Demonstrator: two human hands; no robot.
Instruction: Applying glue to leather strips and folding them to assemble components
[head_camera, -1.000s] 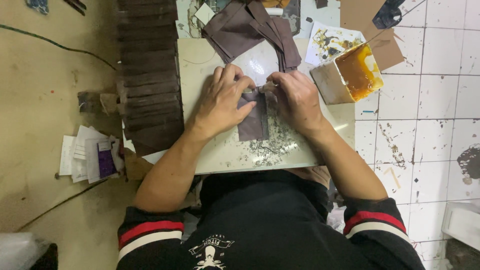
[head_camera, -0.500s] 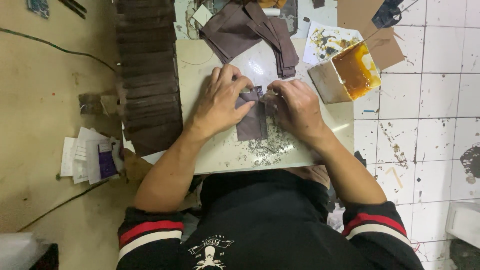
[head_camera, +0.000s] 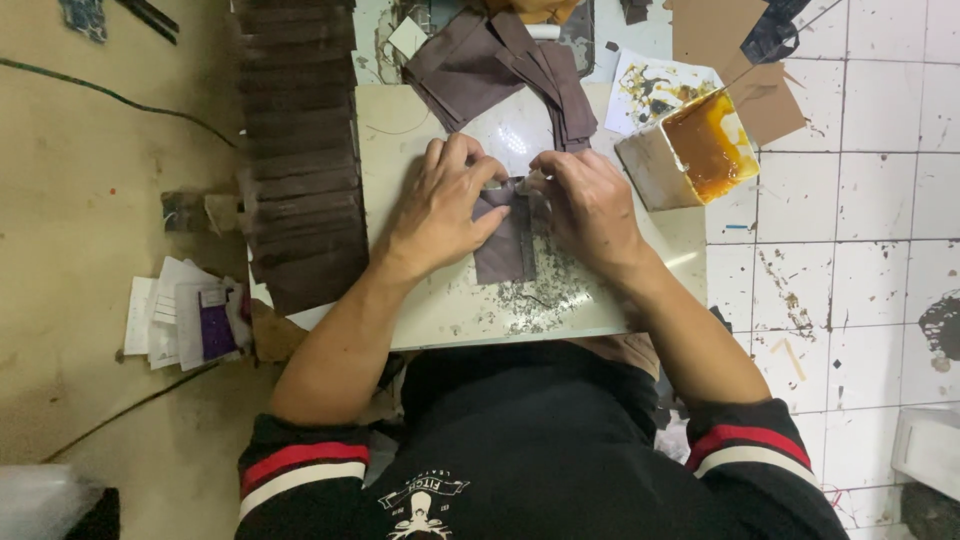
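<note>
- Where the person's dark sleeves with red and white bands end, both bare forearms reach up over a pale work surface (head_camera: 430, 310) toward its middle.
- Lying between the two hands is a small dark brown leather piece (head_camera: 505, 250), its long axis running straight away from the person; the near end lies free on the surface, the far end is under the fingertips.
- Left hand (head_camera: 440, 205): laid flat and curled over the piece's left edge, thumb on the leather, fingers pinching narrowly at its far end.
- Right hand (head_camera: 585, 205): fingers bent and closed narrowly on the same far end, just beside the left fingertips. Both hands are about equally near; whether a small pale thing is pinched there too I cannot tell.
- Dried flecks of glue (head_camera: 535, 290) speckle the surface beside the piece's near end.
- Left of the surface, on the floor, a loose stack of white paper slips (head_camera: 160, 315) with one purple card (head_camera: 215, 330) on top.
- Along the surface's left edge, a long overlapped row of dark leather strips (head_camera: 300, 160).
- Far right, a square open tin of amber glue (head_camera: 705, 145), tilted, with a stained white sheet (head_camera: 655, 85) behind it.
- Farthest, a heap of brown leather pieces (head_camera: 490, 60).
</note>
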